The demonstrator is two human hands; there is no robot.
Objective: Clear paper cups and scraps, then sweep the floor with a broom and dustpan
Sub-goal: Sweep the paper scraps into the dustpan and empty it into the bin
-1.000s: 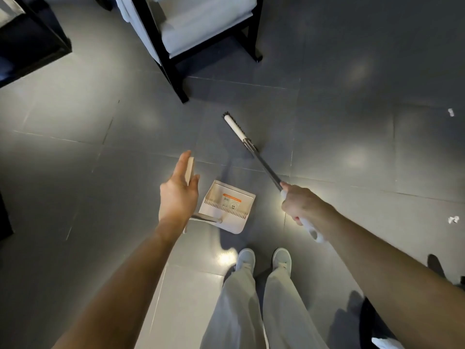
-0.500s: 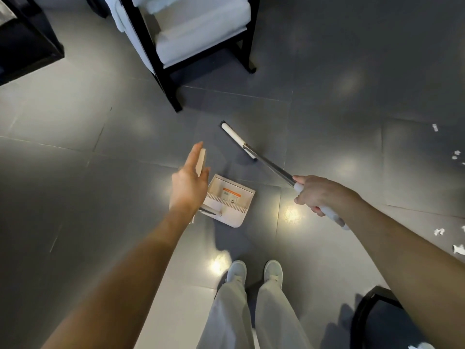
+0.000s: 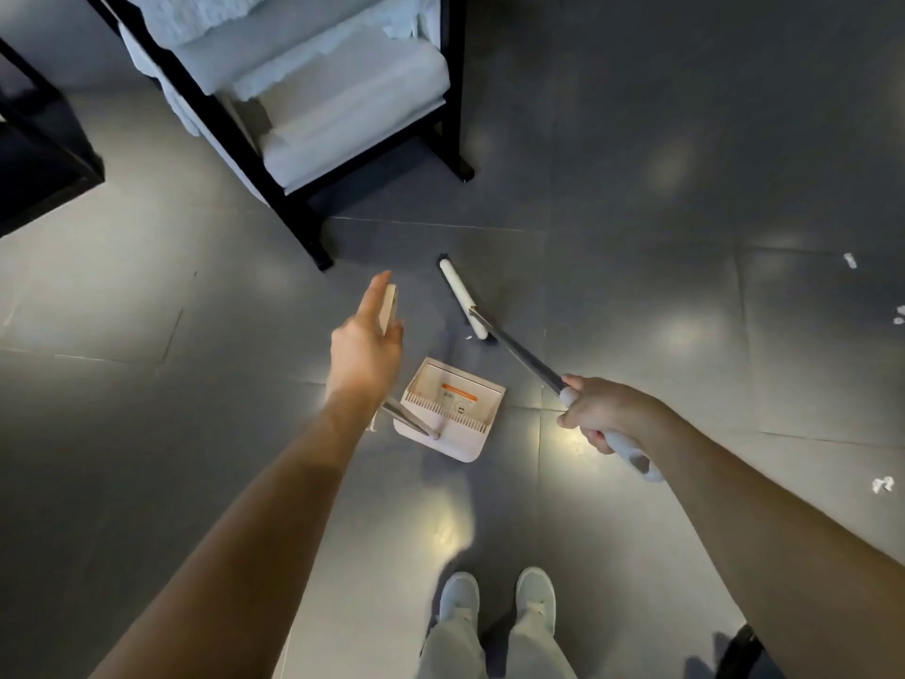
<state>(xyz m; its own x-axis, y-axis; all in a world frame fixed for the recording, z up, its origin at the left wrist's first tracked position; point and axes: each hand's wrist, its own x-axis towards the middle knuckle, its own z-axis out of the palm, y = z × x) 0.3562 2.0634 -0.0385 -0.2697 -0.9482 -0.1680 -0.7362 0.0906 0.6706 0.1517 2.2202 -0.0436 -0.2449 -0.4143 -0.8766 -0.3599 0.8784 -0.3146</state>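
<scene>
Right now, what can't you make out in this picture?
- Dustpan handle top: head view, hidden behind the left hand.
- White scraps at the right: too small to identify; some cut by the frame edge.
- Broom bristles: hidden beneath its white head.
- Dark object, bottom right: cut off by the edge.

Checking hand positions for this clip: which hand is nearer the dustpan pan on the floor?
Left. The left hand hovers just beside the dustpan, gripping its handle; the right hand holds the broom farther right.
</scene>
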